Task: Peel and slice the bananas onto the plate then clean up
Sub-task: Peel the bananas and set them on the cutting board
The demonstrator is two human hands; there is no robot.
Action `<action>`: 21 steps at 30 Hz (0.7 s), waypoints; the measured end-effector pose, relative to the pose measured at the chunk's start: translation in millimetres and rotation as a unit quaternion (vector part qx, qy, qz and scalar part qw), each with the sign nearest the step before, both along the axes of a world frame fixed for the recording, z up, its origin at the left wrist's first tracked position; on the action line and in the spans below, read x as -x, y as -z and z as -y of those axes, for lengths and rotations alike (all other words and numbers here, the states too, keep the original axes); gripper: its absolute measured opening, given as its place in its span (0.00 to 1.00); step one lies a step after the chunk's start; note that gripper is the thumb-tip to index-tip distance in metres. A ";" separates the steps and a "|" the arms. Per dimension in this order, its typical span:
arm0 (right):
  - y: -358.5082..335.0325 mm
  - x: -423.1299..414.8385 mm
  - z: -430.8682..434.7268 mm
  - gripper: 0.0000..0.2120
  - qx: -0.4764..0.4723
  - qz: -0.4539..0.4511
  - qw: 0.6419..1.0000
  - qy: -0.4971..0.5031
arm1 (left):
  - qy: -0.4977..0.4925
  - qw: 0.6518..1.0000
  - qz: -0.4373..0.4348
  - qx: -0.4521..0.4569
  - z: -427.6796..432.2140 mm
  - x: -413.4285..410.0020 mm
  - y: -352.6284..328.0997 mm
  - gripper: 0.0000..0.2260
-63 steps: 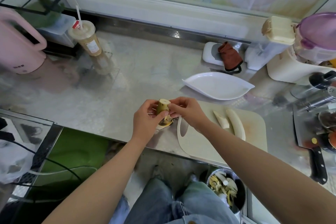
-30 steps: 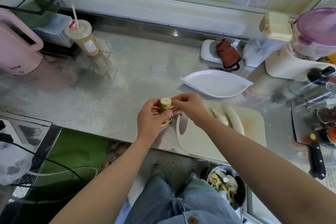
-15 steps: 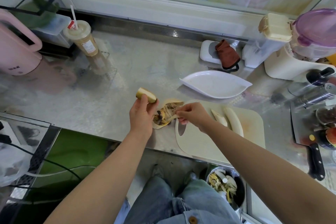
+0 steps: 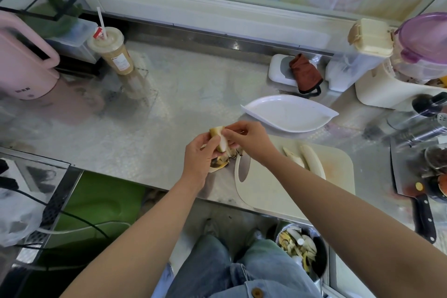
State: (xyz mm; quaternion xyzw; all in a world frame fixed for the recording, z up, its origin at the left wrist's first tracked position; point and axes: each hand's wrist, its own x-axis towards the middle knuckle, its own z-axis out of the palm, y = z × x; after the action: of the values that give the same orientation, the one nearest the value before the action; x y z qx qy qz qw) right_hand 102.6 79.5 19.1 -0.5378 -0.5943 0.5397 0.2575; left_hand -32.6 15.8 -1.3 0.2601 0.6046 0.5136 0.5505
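Head view. The left grip [image 4: 197,155] is clenched round a partly peeled banana [image 4: 217,138], held over the bench [image 4: 181,104] just left of the cutting board [image 4: 278,184]. Dark-spotted peel [image 4: 219,163] shows below this grip; whether it hangs or rests on the bench cannot be told. The right grip [image 4: 246,139] pinches the same banana at its upper end, thumb and forefinger closed on it, on flesh or on skin cannot be told. 2 peeled banana pieces [image 4: 312,159] lie side by side on the board, partly hidden by the right forearm. The white leaf-shaped plate [image 4: 287,113] sits on the bench just behind the board, apart from both grips. At the right edge lies a cleaver [image 4: 422,213], black handle toward the person. Below the bench edge a bin [image 4: 323,264] holds peel scraps. A lidded drink cup [image 4: 110,52] with a straw stands far left, near a pink kettle [image 4: 21,63].
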 end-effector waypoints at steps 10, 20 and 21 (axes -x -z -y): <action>6.7 -0.6 1.7 0.07 0.029 0.000 0.999 0.041 | -0.004 0.998 -0.054 -0.030 -1.4 -10.7 -4.8 0.06; 3.4 -7.5 3.7 0.06 0.170 -0.067 0.983 -0.007 | -0.002 0.994 0.110 0.006 5.3 -3.8 -3.9 0.08; 4.0 -7.3 3.3 0.07 0.164 -0.062 0.984 -0.004 | 0.000 0.993 0.121 0.007 5.9 -3.8 -4.1 0.08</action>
State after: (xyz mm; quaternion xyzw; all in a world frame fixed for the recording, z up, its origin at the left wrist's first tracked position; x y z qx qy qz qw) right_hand 109.9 76.2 15.1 -0.5362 -0.4824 0.6632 0.2000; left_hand -28.8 9.8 2.8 0.1923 0.5375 0.5367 0.6213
